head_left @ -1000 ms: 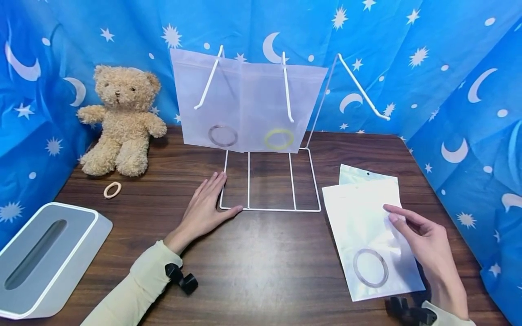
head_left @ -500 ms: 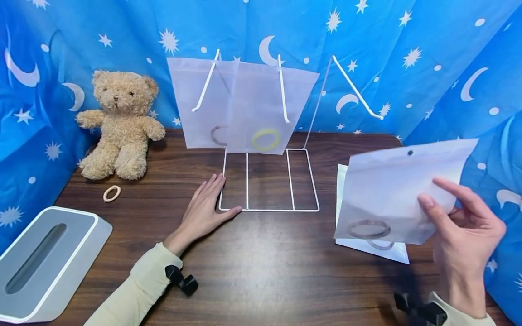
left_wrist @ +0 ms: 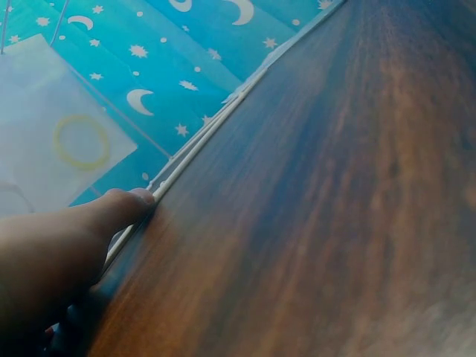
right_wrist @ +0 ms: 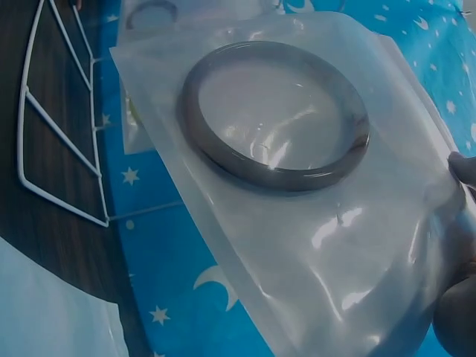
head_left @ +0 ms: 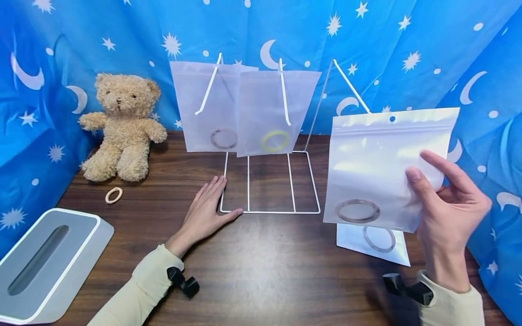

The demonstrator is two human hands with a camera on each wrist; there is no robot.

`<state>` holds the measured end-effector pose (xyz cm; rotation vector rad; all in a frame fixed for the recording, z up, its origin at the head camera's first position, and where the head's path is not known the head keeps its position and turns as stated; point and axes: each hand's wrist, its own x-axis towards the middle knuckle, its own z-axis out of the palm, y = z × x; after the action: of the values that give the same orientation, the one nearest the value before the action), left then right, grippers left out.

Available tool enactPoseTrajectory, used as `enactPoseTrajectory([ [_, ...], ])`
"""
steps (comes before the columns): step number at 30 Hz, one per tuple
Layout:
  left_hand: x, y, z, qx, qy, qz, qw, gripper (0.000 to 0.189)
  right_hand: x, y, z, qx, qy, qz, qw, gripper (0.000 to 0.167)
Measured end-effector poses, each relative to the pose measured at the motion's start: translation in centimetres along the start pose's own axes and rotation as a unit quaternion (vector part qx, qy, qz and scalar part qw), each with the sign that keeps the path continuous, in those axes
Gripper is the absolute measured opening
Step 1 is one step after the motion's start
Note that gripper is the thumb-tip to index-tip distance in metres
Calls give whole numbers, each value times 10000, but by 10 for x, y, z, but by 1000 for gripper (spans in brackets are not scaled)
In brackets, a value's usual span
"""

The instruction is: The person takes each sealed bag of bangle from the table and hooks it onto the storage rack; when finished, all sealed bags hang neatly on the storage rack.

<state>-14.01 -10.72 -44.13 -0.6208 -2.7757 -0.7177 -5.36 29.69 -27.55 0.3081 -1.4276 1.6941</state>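
My right hand [head_left: 448, 208] pinches the right side of a frosted zip bag [head_left: 379, 158] between thumb and fingers, held up above the table. A brown-grey bangle [right_wrist: 192, 119] lies in its lower end, and a punched hole shows at its top. Below, a second bag [head_left: 373, 253] with a bangle lies on the table, partly hidden. My left hand [head_left: 205, 208] rests flat at the front left corner of a white wire display rack [head_left: 281, 212]. Two bags hang from the rack's hooks: one with a brownish bangle [head_left: 224, 138], one with a yellow bangle [head_left: 275, 141].
The rack's right hook [head_left: 350, 83] carries nothing and is partly covered by the held bag. A teddy bear [head_left: 122, 131] sits at the back left, with a small wooden ring [head_left: 113, 195] before it. A grey-topped tissue box [head_left: 81, 262] stands front left. Blue curtains surround the table.
My right hand has lifted the upper bag off the one on the table and raised it upright toward the rack's right hook. The hanging bags sway slightly. My left hand stays put.
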Motion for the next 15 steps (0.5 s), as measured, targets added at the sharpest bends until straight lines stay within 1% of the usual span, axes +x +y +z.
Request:
enactPoseTrajectory([
  [5,-1,0,0,28,22,1,10000,100,0,5,4,99,-60,31,9999,38],
  [9,0,-1,0,68,63,21,10000,100,0,8,4,-35,-175,71,9998,38],
  [15,0,-1,-1,63,44,33,10000,100,-1,12,5,46,-165,185,9997,38],
])
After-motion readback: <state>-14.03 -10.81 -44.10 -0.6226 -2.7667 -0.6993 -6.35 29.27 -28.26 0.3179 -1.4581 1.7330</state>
